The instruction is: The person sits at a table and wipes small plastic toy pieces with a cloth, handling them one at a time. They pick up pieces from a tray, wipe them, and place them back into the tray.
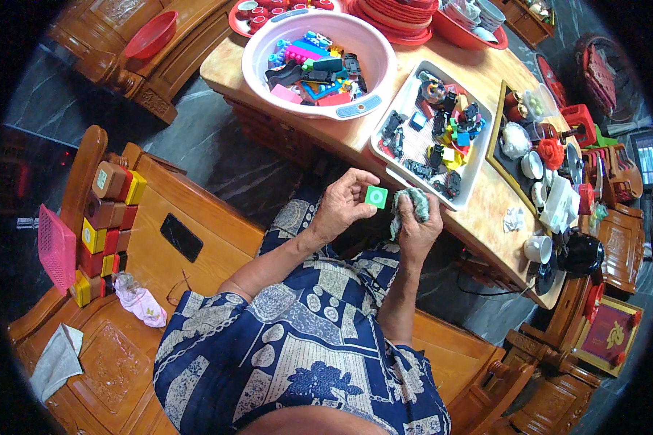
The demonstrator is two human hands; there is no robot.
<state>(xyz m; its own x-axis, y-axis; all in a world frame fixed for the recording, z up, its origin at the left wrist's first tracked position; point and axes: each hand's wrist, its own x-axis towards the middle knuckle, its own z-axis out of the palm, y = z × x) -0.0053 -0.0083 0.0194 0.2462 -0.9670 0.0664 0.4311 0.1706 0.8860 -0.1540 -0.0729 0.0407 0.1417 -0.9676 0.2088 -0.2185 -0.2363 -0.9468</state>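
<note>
Between the thumb and fingers of my left hand (pixel 345 204) is a small green toy block (pixel 376 197) with a pale round mark on its face. My right hand (pixel 420 228) grips a bunched grey-green cloth (pixel 413 205), just right of the block and apart from it. Beyond the right hand, at the table's near edge, a white rectangular tray (pixel 375 148) holds toy cars and coloured blocks. A large pale pink basin (pixel 256 89) farther back on the table holds more toy pieces, among them black, blue and pink ones.
Red plates (pixel 394 22) and a red basin of bowls (pixel 495 41) stand at the back. A gold-edged tray (pixel 498 149) bears cups and bags on the right. On the wooden bench at left are stacked boxes (pixel 109 179), a black phone (pixel 182 237), eyeglasses (pixel 180 288) and cloths.
</note>
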